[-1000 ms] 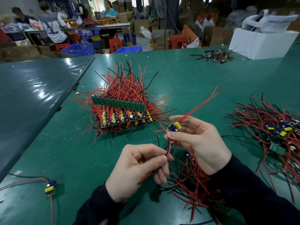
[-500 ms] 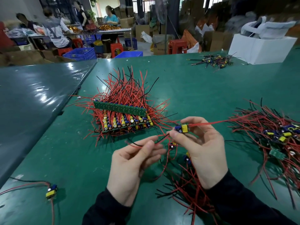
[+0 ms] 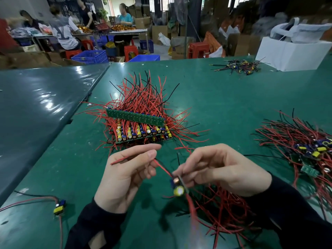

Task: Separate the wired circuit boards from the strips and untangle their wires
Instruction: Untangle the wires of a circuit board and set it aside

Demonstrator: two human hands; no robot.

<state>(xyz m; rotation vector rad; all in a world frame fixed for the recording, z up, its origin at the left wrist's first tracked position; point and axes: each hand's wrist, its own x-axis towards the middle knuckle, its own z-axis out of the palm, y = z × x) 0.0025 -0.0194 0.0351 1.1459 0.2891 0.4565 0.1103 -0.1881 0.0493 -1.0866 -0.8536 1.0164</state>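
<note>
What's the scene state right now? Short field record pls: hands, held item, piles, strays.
left hand: pinches a red wire of the held board
right hand: grips a small circuit board above the table
strip stack: uncut boards, centre of green table, wires fanning out
right pile: loose wired boards
near pile: red wires under the right hand
lone board: left near edge
far pile: small, beside white box

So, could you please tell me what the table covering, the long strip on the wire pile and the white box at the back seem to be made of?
The table covering looks like green plastic sheet or vinyl: glossy, with soft glare. The long strip looks like green circuit-board laminate, flat, rigid and dotted with solder points. The white box seems to be matte foam or card; I cannot tell which.
</note>
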